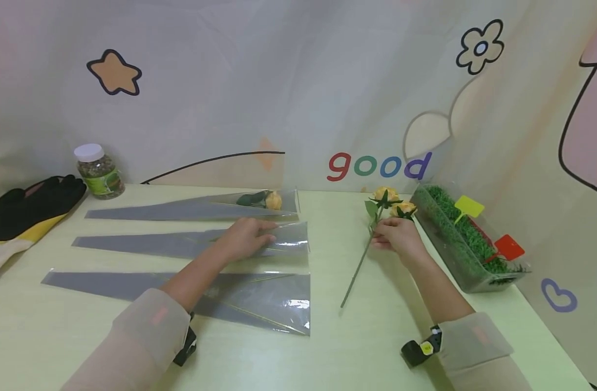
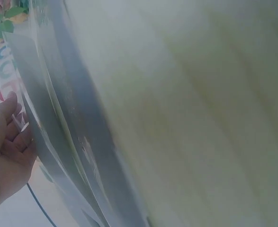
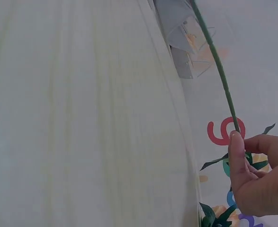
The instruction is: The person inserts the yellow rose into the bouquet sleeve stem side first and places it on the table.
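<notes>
Front sleeve: lying flat on the worktop from lower left to lower centre, and the left forearm is crossing right over it, so that arm is getting a bit in the way.
Stem: slanting down right of centre, bare end pointing to the lower middle; whether its tip is touching the worktop, I cannot tell.
Left hand: appearing to pinch the clear film of the middle sleeve near its wide end; lifting just one layer looks like the neat way, as thin film is likely clinging.
Right hand: pinching the stem close under the leaves, thumb against fingers; a light grip there should be sparing the petals, and leading with the bare tip would be lowering the risk of snagging.
Yellow roses: showing two blooms above that hand; whether both are being held is unclear.
Grass planter: sitting at the right, near the right wrist, with yellow and red tags sticking up; a wide swing would be risking a bump.
Glove: resting at the left edge.
Far sleeve: holding another rose, left of centre.
Jar: standing behind the glove.
Backdrop: hanging behind everything.
</notes>
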The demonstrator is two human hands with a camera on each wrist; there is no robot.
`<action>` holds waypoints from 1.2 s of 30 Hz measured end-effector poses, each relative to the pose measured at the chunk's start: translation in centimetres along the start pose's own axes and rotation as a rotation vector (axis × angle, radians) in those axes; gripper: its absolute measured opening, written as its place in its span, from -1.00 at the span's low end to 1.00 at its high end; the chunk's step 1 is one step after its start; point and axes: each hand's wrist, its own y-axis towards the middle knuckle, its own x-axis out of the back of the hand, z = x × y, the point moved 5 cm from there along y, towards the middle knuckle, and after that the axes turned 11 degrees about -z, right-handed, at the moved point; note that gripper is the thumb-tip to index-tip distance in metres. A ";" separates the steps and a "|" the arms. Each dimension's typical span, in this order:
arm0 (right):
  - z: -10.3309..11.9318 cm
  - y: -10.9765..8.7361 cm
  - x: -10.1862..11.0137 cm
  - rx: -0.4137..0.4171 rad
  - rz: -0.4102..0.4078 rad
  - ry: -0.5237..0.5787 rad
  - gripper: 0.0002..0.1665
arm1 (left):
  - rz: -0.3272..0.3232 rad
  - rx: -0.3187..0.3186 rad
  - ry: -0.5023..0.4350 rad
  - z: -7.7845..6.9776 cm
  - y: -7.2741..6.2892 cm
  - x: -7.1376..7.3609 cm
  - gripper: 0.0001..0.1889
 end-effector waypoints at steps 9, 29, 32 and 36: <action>0.5 0.0 0.1 -0.034 -0.034 0.221 -0.75 | 0.003 0.010 -0.007 -0.1 0.0 0.1 -0.61; 0.3 0.2 1.5 -0.085 -0.231 0.626 -0.78 | 0.021 0.025 -0.026 0.0 0.1 0.1 -0.60; 0.3 0.2 1.8 -0.076 -0.277 0.667 -0.78 | 0.015 0.020 -0.020 0.0 0.1 0.1 -0.60; 0.2 0.2 2.2 -0.049 -0.360 0.719 -0.76 | 0.006 0.015 -0.012 -0.1 0.1 0.1 -0.60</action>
